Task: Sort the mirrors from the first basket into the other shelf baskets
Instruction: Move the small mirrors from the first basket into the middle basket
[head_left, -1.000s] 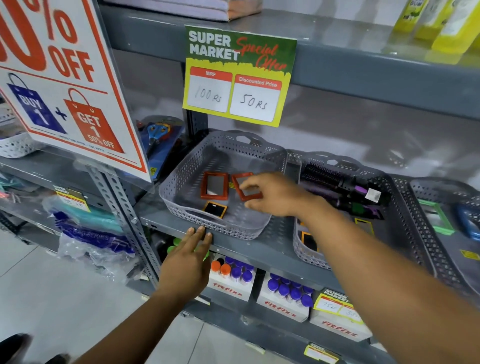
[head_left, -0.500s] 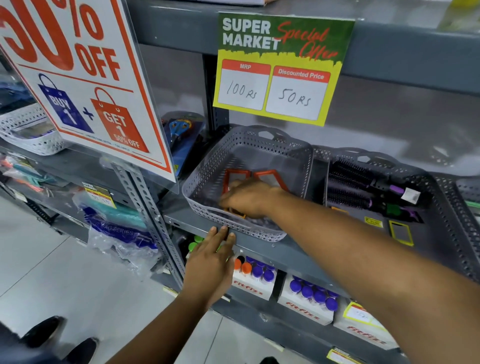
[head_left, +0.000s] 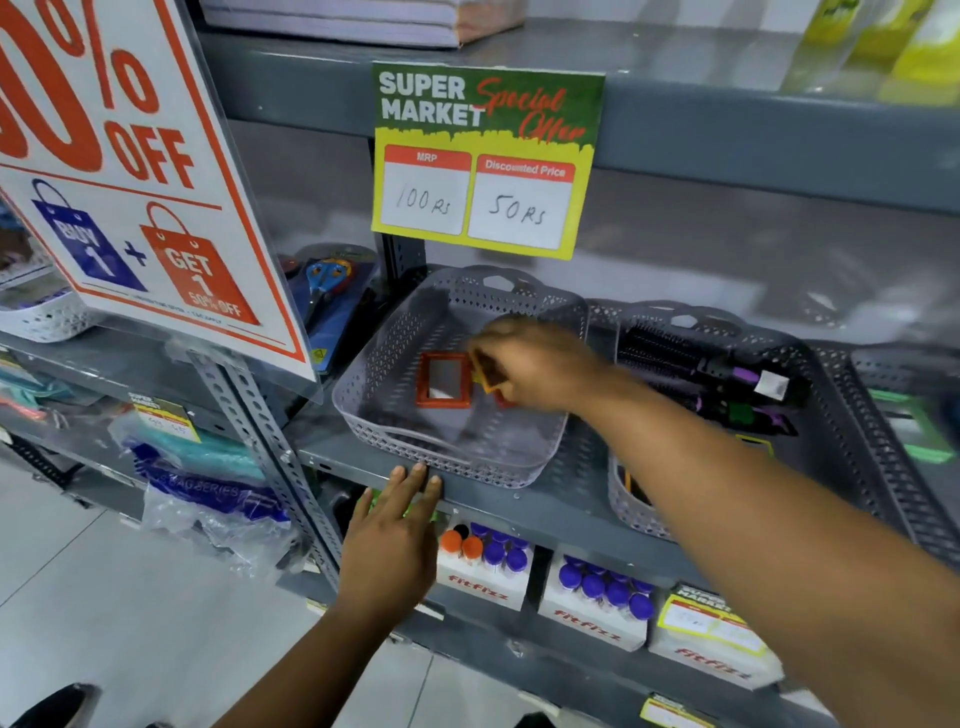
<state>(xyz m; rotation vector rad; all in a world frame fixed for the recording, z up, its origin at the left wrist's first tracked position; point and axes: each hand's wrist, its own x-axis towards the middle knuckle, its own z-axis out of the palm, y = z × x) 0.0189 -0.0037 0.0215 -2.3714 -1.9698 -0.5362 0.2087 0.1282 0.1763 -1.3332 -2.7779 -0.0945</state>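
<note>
While my right hand (head_left: 524, 364) sits low inside the first basket (head_left: 395, 447), its fingers are pinched on a small orange-framed mirror (head_left: 488, 375), thumb on one face and fingertips on the other, with the frame's lower corner poking out below them. Just left of those fingers a red-framed mirror (head_left: 444, 380) lies flat on the basket floor, glass up; a sliver of another red frame shows under the palm side, though I cannot tell how much of it is there. My left hand (head_left: 392, 540) is flat and empty, fingers together, tips resting on the shelf edge (head_left: 519, 501) just below the basket's front wall. I judge these mirrors to be light and stiff, with a plastic rim around breakable, slick glass, so I would hold by the frame edges, not the face, and avoid squeezing across the pane. To the right of my fingers stands the brush basket (head_left: 831, 395), with a yellow frame (head_left: 754, 446) lying in it, and beyond that a basket holding a green frame (head_left: 906, 426); I reckon the orange one belongs in one of these, set down flat, not dropped.
</note>
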